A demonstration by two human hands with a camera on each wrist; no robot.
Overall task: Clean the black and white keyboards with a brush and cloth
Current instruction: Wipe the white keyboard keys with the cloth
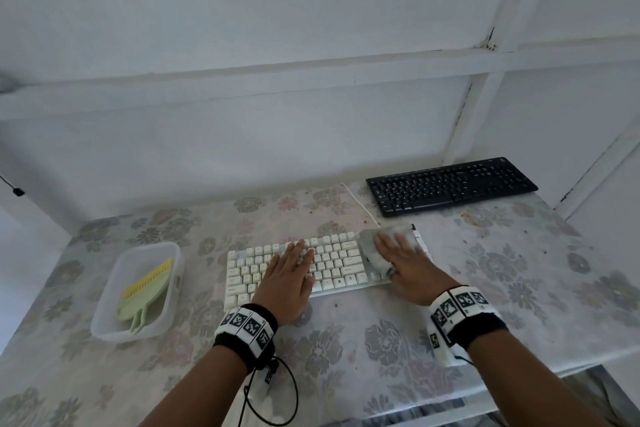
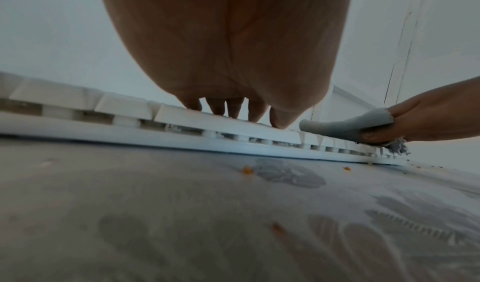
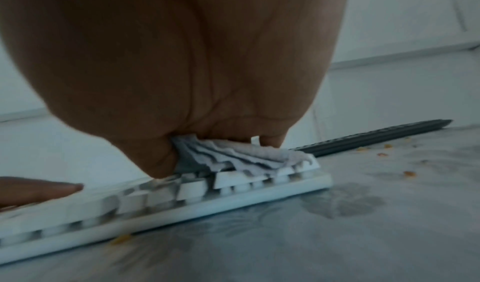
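The white keyboard (image 1: 332, 263) lies mid-table. My left hand (image 1: 296, 255) rests flat on its middle keys with fingers straight, as the left wrist view confirms (image 2: 233, 112). My right hand (image 1: 398, 250) presses a grey cloth (image 1: 372, 246) onto the keyboard's right end; in the left wrist view the cloth (image 2: 337, 126) sits pinched between thumb and fingers. In the right wrist view the folded cloth (image 3: 246, 155) bunches under my palm over the end keys (image 3: 233, 200). The black keyboard (image 1: 450, 185) lies at the back right, untouched. A green and yellow brush (image 1: 145, 288) lies in a clear tub.
The clear plastic tub (image 1: 104, 305) stands left of the white keyboard. A white cable (image 1: 360, 204) runs back from that keyboard toward the wall. Orange crumbs (image 3: 409, 173) dot the flowered tablecloth (image 1: 346, 350). White walls close in behind and at right.
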